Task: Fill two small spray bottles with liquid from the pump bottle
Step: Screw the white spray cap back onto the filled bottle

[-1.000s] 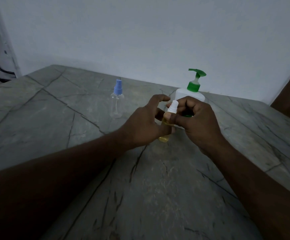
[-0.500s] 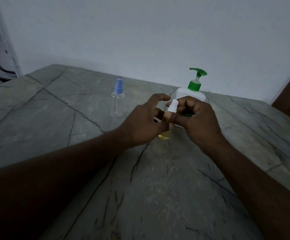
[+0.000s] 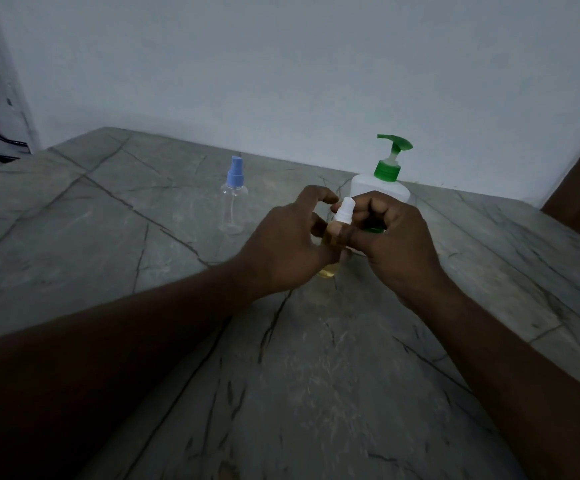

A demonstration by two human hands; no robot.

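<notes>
change: hardly anything is moved since the earlier frames; the base of the white-capped spray bottle (image 3: 328,270) is seen a touch higher than a second ago, and both hands are kept in the same place
left hand: the left hand (image 3: 288,247) is curled round the bottle's body, which is mostly hidden by it; the index finger is arched over towards the cap
right hand: the right hand (image 3: 396,244) is closed in a narrow pinch on the white cap (image 3: 345,213), with thumb and fingertips set round it
bottle place: it is held between the two hands, straight ahead of them; the base is low over the table (image 3: 143,237), and contact cannot be told
contents: yellowish liquid is seen at the bottom of the body, so this bottle is judged filled and the cap is judged to be being screwed on
handling: the bottle is judged light, thin clear plastic, stiff enough but squeezable and possibly slick if liquid has been spilled; it is best held round the mid body while the cap is turned at its ribbed collar, not by the nozzle tip
axis: the long axis is near upright, with the cap end up and leaned slightly towards the right hand
second bottle: the blue-capped spray bottle (image 3: 234,206) is stood upright beyond and left of the left hand, well apart from it, cap on, and it looks empty
pump bottle: the pump bottle (image 3: 378,192) is stood just behind the right hand's fingers, upright, with the green spout turned to the right
progress: about half is judged done, with the second bottle not yet filled
</notes>
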